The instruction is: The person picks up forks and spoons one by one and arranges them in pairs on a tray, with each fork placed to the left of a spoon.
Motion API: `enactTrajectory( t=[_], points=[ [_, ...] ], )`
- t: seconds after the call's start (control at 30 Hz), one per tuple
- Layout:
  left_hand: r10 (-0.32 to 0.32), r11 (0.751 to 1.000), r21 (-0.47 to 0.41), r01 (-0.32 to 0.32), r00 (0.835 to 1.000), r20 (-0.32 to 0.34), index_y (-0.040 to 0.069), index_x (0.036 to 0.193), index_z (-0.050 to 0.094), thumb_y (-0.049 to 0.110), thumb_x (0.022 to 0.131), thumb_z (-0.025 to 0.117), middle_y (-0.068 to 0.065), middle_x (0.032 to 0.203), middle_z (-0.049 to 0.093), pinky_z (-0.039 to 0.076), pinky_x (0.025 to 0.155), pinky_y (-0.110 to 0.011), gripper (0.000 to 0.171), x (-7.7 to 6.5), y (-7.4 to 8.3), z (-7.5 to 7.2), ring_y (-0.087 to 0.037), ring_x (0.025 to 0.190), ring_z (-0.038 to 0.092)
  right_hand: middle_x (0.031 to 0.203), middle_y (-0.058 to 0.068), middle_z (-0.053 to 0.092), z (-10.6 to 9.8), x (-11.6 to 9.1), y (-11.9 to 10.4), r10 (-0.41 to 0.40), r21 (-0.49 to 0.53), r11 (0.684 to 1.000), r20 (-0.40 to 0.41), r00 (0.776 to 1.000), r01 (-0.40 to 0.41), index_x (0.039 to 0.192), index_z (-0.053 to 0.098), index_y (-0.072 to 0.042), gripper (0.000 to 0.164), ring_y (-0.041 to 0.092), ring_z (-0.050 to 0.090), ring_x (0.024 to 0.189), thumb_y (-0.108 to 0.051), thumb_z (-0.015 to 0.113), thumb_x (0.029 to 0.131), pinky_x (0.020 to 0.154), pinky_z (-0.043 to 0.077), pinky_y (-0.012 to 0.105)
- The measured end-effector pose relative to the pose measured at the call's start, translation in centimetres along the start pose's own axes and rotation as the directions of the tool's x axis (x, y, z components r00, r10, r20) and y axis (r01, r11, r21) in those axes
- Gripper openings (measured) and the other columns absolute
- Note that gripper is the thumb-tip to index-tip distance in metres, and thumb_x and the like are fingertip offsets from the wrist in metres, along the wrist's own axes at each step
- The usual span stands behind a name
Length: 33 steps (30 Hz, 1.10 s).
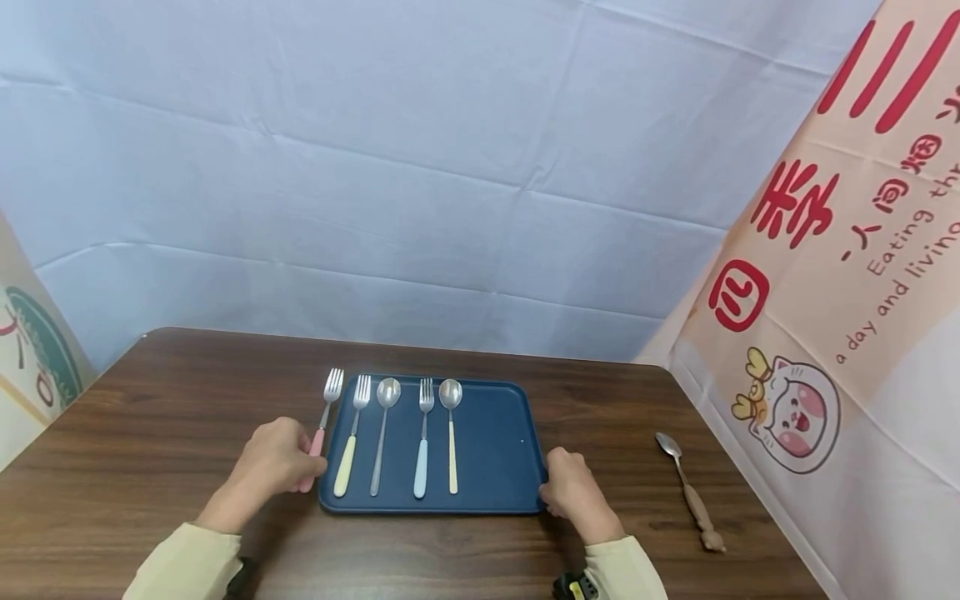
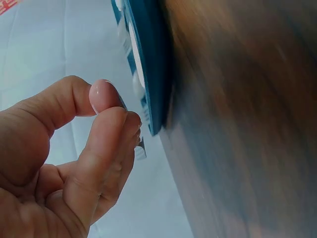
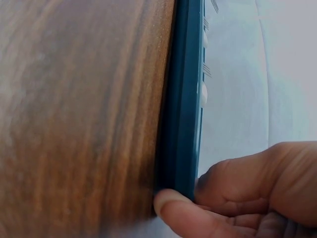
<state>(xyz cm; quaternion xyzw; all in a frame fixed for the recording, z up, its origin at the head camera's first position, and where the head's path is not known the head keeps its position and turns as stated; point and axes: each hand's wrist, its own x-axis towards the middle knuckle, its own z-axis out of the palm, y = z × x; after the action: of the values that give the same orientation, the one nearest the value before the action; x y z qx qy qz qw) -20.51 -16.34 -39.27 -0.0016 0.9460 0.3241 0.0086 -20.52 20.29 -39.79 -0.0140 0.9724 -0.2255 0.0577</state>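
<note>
My left hand (image 1: 279,457) pinches the pink handle of a fork (image 1: 318,442) just beyond the left edge of a dark blue tray (image 1: 491,446). In the left wrist view, thumb and fingertips meet and hide most of this fork. My right hand (image 1: 576,490) grips the tray's near right corner; the right wrist view shows its thumb (image 3: 173,203) against the rim. On the tray lie, from left to right, a yellow-handled fork (image 1: 346,467), a metal spoon (image 1: 381,442), a blue-handled fork (image 1: 421,467) and a spoon with a pale yellow handle (image 1: 452,454).
A spoon with a brown carved handle (image 1: 697,504) lies on the wooden table (image 1: 187,392), to the right of the tray. White cloth (image 1: 375,208) hangs behind the table, and a printed cloth (image 1: 840,333) hangs along the right side.
</note>
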Motion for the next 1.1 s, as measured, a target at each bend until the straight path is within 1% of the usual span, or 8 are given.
enactTrajectory(
  t=[0.2, 0.33, 0.43, 0.53, 0.6, 0.77, 0.87, 1.1],
  points=[
    [0.011, 1.0, -0.024, -0.011, 1.0, -0.006, 0.008, 0.05, 0.054, 0.008, 0.067, 0.065, 0.002, 0.039, 0.047, 0.037, 0.05, -0.029, 0.02, 0.0, 1.1, 0.8, -0.014, 0.041, 0.049, 0.047, 0.006, 0.05, 0.1, 0.0, 0.1, -0.013, 0.012, 1.0, -0.006, 1.0, 0.013, 0.06, 0.05, -0.004, 0.023, 0.012, 0.05, 0.038, 0.014, 0.053, 0.075, 0.037, 0.038, 0.023],
    [0.029, 0.999, -0.034, -0.03, 0.999, -0.016, 0.008, 0.048, 0.054, 0.008, 0.066, 0.064, 0.002, 0.038, 0.047, 0.038, 0.051, -0.029, 0.021, 0.1, 1.7, 1.3, -0.014, 0.041, 0.049, 0.047, 0.006, 0.05, 0.1, 0.1, 0.1, -0.001, 0.005, 1.0, -0.01, 1.0, 0.001, 0.06, 0.05, -0.004, 0.023, 0.012, 0.051, 0.038, 0.013, 0.054, 0.075, 0.037, 0.038, 0.023],
    [0.026, 0.999, -0.047, -0.027, 0.999, -0.024, 0.008, 0.047, 0.054, 0.009, 0.065, 0.064, 0.003, 0.038, 0.047, 0.037, 0.049, -0.029, 0.021, 0.3, 2.1, 1.8, -0.014, 0.04, 0.049, 0.048, 0.006, 0.05, 0.1, 0.1, 0.1, 0.006, 0.001, 1.0, -0.004, 1.0, -0.006, 0.06, 0.051, -0.003, 0.023, 0.012, 0.051, 0.039, 0.013, 0.054, 0.075, 0.038, 0.039, 0.023],
    [0.018, 0.997, -0.079, -0.02, 0.999, -0.026, 0.007, 0.048, 0.053, 0.007, 0.065, 0.066, 0.002, 0.038, 0.047, 0.037, 0.047, -0.028, 0.021, 0.3, 2.6, 2.3, -0.013, 0.039, 0.049, 0.048, 0.006, 0.05, 0.1, 0.1, 0.1, 0.004, 0.0, 1.0, -0.006, 1.0, -0.004, 0.061, 0.051, -0.003, 0.022, 0.012, 0.051, 0.039, 0.013, 0.055, 0.075, 0.038, 0.039, 0.024],
    [0.021, 0.995, -0.094, -0.023, 1.0, -0.021, 0.007, 0.049, 0.053, 0.006, 0.065, 0.066, 0.002, 0.038, 0.047, 0.038, 0.047, -0.027, 0.021, 0.4, 2.9, 2.6, -0.013, 0.039, 0.05, 0.047, 0.006, 0.05, 0.1, 0.1, 0.1, 0.002, -0.002, 1.0, -0.008, 1.0, -0.002, 0.061, 0.051, -0.003, 0.022, 0.013, 0.051, 0.039, 0.012, 0.055, 0.075, 0.038, 0.039, 0.024],
    [0.009, 0.992, -0.128, -0.008, 1.0, 0.009, 0.007, 0.05, 0.053, 0.005, 0.069, 0.066, 0.0, 0.039, 0.049, 0.038, 0.043, -0.026, 0.023, 0.4, 4.0, 3.3, -0.015, 0.037, 0.051, 0.047, 0.006, 0.05, -0.1, 0.0, 0.2, -0.001, -0.009, 1.0, -0.005, 1.0, 0.0, 0.061, 0.051, -0.003, 0.023, 0.013, 0.051, 0.039, 0.012, 0.055, 0.076, 0.039, 0.039, 0.024],
    [0.012, 0.991, -0.13, -0.01, 1.0, 0.012, 0.007, 0.05, 0.054, 0.005, 0.07, 0.067, 0.0, 0.04, 0.05, 0.037, 0.041, -0.026, 0.024, 0.5, 4.6, 3.7, -0.014, 0.037, 0.05, 0.048, 0.007, 0.05, -0.1, 0.0, 0.2, -0.002, -0.006, 1.0, -0.002, 1.0, 0.002, 0.06, 0.05, -0.004, 0.023, 0.014, 0.052, 0.04, 0.013, 0.055, 0.076, 0.04, 0.04, 0.025],
    [0.036, 0.99, -0.133, -0.037, 0.999, -0.007, 0.008, 0.049, 0.054, 0.005, 0.067, 0.067, 0.002, 0.038, 0.049, 0.036, 0.044, -0.026, 0.023, 0.6, 5.6, 4.5, -0.012, 0.037, 0.05, 0.05, 0.008, 0.05, -0.2, -0.1, 0.2, -0.014, 0.025, 1.0, 0.014, 1.0, 0.014, 0.061, 0.047, -0.004, 0.025, 0.015, 0.051, 0.042, 0.014, 0.053, 0.077, 0.042, 0.04, 0.026]
  ],
)
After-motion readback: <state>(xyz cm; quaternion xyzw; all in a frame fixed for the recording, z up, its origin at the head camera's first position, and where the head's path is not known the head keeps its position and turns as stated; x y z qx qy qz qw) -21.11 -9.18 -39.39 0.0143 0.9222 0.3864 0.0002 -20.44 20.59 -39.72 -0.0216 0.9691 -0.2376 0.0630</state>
